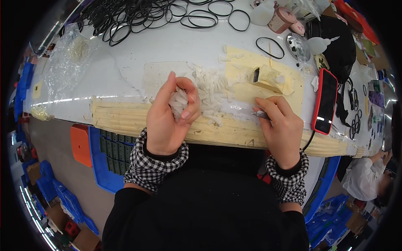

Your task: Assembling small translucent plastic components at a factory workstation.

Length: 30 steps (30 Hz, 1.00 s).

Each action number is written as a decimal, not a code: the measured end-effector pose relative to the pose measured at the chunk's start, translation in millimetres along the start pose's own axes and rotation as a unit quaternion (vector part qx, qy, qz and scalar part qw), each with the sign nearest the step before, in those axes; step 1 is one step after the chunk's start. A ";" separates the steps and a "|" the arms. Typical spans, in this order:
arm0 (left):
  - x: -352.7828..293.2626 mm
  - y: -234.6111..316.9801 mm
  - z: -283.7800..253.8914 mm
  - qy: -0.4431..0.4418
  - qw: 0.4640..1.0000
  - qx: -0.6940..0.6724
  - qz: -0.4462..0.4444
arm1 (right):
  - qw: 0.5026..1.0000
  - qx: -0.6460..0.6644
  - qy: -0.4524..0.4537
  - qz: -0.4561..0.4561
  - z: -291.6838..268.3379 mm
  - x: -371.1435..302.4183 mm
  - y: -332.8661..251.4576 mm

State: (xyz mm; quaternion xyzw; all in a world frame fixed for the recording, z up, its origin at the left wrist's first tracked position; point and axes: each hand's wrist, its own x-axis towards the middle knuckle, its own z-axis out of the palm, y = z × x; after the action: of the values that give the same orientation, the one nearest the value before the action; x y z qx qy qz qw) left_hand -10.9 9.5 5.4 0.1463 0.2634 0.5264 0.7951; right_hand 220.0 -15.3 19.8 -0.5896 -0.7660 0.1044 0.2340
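My left hand (163, 125), palm turned up, is cupped with its fingers curled around a bunch of small whitish translucent pieces (179, 104). Similar loose pieces (208, 85) lie scattered on the table just right of that hand. Over the table's taped front edge, my right hand (282, 129) pinches a small grey metal tool (260, 114) between thumb and fingers. Most of the tool is hidden in the grip, so its kind does not show. Beyond the right hand, a tape-wrapped block (268, 79) with a dark end rests on yellowish tape (238, 62).
Black rubber belts (138, 14) are heaped along the far side. A red-cased phone (325, 100) leans at the right, a cable beneath it. Clear plastic film (69, 62) lies at the left. Below the table are a blue crate (109, 180) and an orange stool (80, 144). Another person (366, 180) sits far right.
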 end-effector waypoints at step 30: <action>19.7 249.4 -133.0 0.407 0.234 0.809 0.353 | 0.995 0.095 0.016 -0.021 4.2 1.5 -22.1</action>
State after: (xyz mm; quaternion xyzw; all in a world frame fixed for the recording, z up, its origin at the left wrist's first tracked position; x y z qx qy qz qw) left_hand -270.6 122.1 18.5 0.5566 0.7593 0.2505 -0.2256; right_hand 198.8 -19.7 26.0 -0.5499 -0.7610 0.1629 0.3033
